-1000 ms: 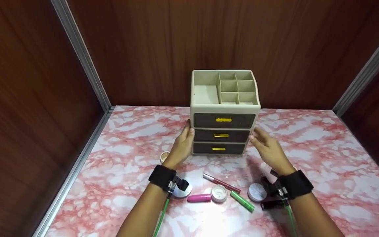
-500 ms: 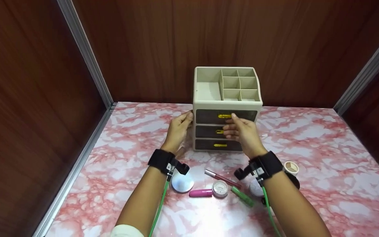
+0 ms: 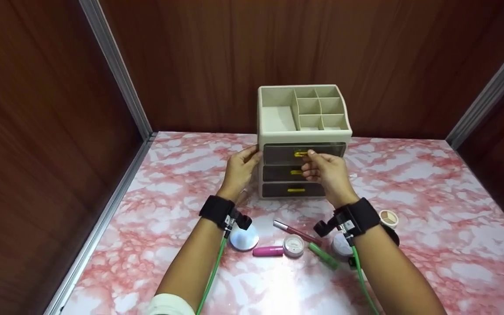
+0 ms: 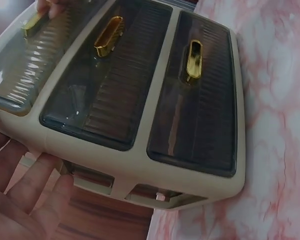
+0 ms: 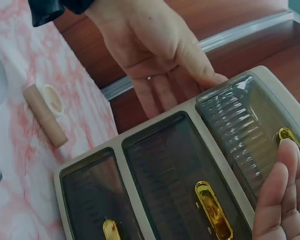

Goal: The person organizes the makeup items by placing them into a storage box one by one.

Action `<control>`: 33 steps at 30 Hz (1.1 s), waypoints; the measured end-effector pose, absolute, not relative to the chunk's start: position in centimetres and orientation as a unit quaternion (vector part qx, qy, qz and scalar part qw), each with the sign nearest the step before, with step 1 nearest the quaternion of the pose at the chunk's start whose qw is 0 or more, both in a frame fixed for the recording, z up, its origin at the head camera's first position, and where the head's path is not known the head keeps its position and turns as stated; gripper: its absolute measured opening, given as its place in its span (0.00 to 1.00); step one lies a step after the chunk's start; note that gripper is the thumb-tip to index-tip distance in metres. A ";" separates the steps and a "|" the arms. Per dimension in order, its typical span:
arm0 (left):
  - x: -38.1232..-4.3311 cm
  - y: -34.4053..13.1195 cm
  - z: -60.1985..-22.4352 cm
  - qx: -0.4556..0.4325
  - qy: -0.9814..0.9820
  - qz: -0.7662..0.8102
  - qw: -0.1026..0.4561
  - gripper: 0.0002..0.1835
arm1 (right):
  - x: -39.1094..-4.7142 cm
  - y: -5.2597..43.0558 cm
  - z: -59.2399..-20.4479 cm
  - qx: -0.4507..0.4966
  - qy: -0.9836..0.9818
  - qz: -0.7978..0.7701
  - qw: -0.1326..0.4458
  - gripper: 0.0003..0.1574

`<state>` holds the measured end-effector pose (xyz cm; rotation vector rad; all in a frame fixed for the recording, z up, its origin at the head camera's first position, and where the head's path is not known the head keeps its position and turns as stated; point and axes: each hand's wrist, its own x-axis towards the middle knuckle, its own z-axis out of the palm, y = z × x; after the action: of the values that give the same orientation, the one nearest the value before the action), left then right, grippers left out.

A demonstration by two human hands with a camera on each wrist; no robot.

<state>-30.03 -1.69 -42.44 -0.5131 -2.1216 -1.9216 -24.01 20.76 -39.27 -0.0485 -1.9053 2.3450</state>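
Two hands of mine are on the drawer box [image 3: 304, 136], which stands upright toward the back of the desk [image 3: 169, 188]. My right hand [image 3: 333, 173] pinches the top handle [image 3: 300, 154]; the thumb shows against it, but the fingertips behind are hard to make out, and both wrist views cut this hand off. The top drawer [image 3: 278, 154] sits slightly forward of the two below. My fingers partly cover the middle handle [image 4: 109, 36] in the head view, while the left wrist view shows it and the bottom handle [image 4: 194, 59] whole.

My left hand [image 3: 239, 170] rests on the box's left side, thumb by the front edge, fingers fairly straight; from the head their tips are hidden.

In front of the box lie a silver disc [image 3: 244, 239], a pink tube [image 3: 268, 251], a clear jar [image 3: 294, 246], a red stick [image 3: 298, 232] and a green tube [image 3: 323, 255], which looks blurred. My right wrist partly covers a pale jar [image 3: 341, 245], and that forearm hides most of a dark round thing [image 3: 393, 236] near a three-colour pot [image 3: 388, 218]. A tan tube [image 5: 45, 116], nearly lost behind my left wrist from above, shows clearly in the right wrist view.
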 end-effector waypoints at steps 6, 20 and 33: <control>-30.1 -1.6 -42.5 -0.174 -0.716 -0.669 0.098 0.20 | -22.7 21.2 -39.7 -0.006 -0.643 0.763 0.066 0.28; -30.4 -2.0 -42.8 -0.189 -0.724 -0.653 0.114 0.19 | -17.8 19.9 -40.8 0.000 -0.634 0.769 0.086 0.21; -30.6 -1.9 -42.7 -0.201 -0.752 -0.609 0.151 0.18 | -15.5 19.0 -41.7 0.019 -0.641 0.761 0.098 0.22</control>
<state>-30.58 -1.90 -42.68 -0.5780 -2.1587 -1.7500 -15.52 18.97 -41.67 0.0554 -1.8980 2.2506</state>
